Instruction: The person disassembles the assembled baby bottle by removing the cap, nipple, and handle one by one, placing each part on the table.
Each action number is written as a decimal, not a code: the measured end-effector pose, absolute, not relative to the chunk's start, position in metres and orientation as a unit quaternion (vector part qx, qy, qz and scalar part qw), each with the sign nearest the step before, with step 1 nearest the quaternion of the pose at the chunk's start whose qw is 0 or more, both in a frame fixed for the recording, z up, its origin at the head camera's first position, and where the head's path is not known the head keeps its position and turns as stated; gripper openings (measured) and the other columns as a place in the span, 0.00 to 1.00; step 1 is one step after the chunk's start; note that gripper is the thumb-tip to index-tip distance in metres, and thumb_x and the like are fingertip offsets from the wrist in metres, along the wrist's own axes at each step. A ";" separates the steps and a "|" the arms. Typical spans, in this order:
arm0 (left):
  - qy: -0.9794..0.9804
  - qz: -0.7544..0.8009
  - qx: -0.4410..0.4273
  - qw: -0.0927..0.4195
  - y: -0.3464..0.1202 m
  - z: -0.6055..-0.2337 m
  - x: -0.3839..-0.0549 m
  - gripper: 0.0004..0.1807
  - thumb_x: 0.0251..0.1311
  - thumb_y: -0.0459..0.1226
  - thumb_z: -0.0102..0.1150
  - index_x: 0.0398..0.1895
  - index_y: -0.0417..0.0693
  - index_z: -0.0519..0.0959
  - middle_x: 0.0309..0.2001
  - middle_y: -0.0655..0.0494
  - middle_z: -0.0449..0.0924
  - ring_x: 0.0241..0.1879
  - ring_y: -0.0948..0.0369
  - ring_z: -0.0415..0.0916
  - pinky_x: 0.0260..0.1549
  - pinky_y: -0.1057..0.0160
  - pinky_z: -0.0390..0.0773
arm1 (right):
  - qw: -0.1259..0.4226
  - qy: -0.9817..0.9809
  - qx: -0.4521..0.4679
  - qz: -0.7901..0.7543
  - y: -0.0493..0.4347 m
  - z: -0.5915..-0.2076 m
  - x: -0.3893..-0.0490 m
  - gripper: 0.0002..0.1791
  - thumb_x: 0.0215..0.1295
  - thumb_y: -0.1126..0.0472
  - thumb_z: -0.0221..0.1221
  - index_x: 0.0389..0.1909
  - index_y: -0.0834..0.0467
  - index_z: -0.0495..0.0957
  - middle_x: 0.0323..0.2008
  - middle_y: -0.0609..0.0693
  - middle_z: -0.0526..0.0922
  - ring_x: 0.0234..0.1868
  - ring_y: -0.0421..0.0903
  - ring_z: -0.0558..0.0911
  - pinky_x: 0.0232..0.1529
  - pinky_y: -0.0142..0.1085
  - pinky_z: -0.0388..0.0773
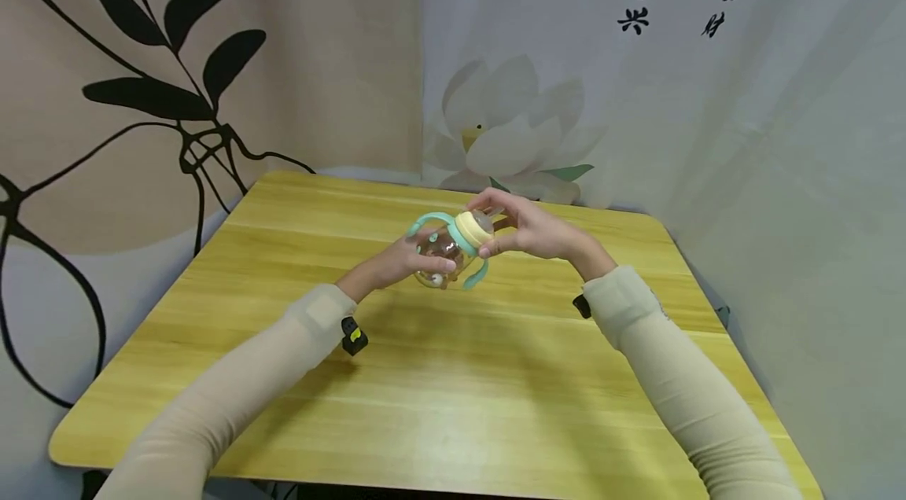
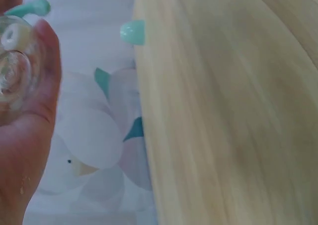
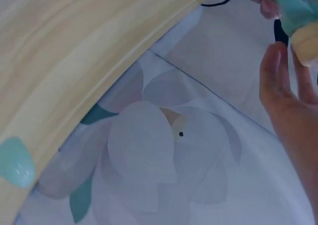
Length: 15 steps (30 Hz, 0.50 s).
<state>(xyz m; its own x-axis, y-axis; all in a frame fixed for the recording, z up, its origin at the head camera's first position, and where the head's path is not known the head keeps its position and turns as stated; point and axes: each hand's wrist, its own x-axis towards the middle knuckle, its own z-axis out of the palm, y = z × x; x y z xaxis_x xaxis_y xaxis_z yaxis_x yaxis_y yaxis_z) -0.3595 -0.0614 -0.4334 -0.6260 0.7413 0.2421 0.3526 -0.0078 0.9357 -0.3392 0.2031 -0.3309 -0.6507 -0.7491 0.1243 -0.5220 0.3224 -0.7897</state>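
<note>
Above the table, tilted toward the upper right, is a clear baby bottle [image 1: 440,244] with a teal collar, two teal handles [image 1: 477,275], a yellow screw ring [image 1: 470,231] and a translucent nipple. My left hand [image 1: 398,260] grips its body, thumb across the near side. My right hand [image 1: 539,229] holds the yellow ring, thumb at its lower edge and fingers above. Seen from the left wrist, the round bottle base [image 2: 14,73] rests in my left hand [image 2: 27,145]. In the right wrist view my right hand [image 3: 290,106] reaches up to the yellow ring [image 3: 307,41].
A yellow wood-grain table [image 1: 453,406] lies beneath both hands. Behind it hang a beige curtain [image 1: 340,52] with dark leaves and a pale cloth [image 1: 708,115] with a lotus and black characters. Rounded teal shapes [image 2: 133,32] near the table edge in both wrist views are unclear.
</note>
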 end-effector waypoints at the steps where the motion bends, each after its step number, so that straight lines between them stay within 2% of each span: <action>1: 0.686 0.586 0.401 0.159 -0.060 -0.432 -0.360 0.24 0.68 0.45 0.65 0.62 0.43 0.76 0.50 0.45 0.82 0.49 0.50 0.83 0.49 0.52 0.85 | 0.129 0.802 -0.392 -0.433 0.204 -0.331 -0.339 0.33 0.66 0.69 0.71 0.69 0.59 0.70 0.62 0.56 0.77 0.62 0.54 0.78 0.69 0.55 0.74; 3: 0.689 0.586 0.400 0.148 -0.058 -0.429 -0.360 0.25 0.68 0.46 0.67 0.62 0.43 0.76 0.50 0.43 0.82 0.48 0.49 0.83 0.47 0.51 0.86 | 0.123 0.799 -0.384 -0.446 0.206 -0.332 -0.339 0.38 0.66 0.70 0.71 0.75 0.57 0.67 0.64 0.57 0.76 0.64 0.55 0.78 0.69 0.57 0.74; 6: 0.698 0.586 0.392 0.123 -0.057 -0.424 -0.359 0.29 0.67 0.45 0.69 0.67 0.46 0.74 0.53 0.40 0.81 0.50 0.49 0.83 0.46 0.51 0.88 | 0.106 0.795 -0.368 -0.471 0.210 -0.333 -0.340 0.49 0.66 0.71 0.70 0.84 0.52 0.56 0.72 0.60 0.70 0.68 0.58 0.77 0.69 0.59 0.74; 8: 0.707 0.588 0.379 0.108 -0.057 -0.423 -0.358 0.30 0.66 0.43 0.70 0.68 0.46 0.73 0.54 0.40 0.81 0.50 0.50 0.83 0.46 0.53 0.88 | 0.087 0.799 -0.342 -0.486 0.211 -0.332 -0.340 0.52 0.69 0.69 0.68 0.86 0.47 0.49 0.76 0.59 0.65 0.70 0.58 0.75 0.68 0.58 0.76; 11: 0.718 0.593 0.355 0.082 -0.059 -0.423 -0.354 0.30 0.64 0.38 0.72 0.67 0.45 0.75 0.54 0.40 0.82 0.49 0.49 0.83 0.44 0.56 0.88 | 0.052 0.817 -0.282 -0.500 0.212 -0.330 -0.341 0.43 0.77 0.60 0.63 0.85 0.46 0.50 0.75 0.58 0.67 0.66 0.57 0.78 0.64 0.54 0.79; 13: 0.727 0.594 0.340 0.059 -0.059 -0.425 -0.352 0.31 0.61 0.36 0.75 0.67 0.45 0.76 0.53 0.42 0.83 0.48 0.49 0.84 0.43 0.57 0.88 | 0.040 0.835 -0.235 -0.497 0.211 -0.330 -0.341 0.35 0.81 0.51 0.57 0.83 0.49 0.57 0.68 0.58 0.75 0.57 0.55 0.83 0.56 0.48 0.83; 15: 0.735 0.592 0.329 0.028 -0.059 -0.429 -0.350 0.33 0.58 0.35 0.78 0.67 0.45 0.76 0.52 0.42 0.84 0.46 0.49 0.85 0.41 0.57 0.89 | 0.040 0.850 -0.195 -0.488 0.209 -0.332 -0.343 0.33 0.82 0.42 0.53 0.78 0.54 0.64 0.58 0.61 0.82 0.48 0.54 0.86 0.46 0.43 0.82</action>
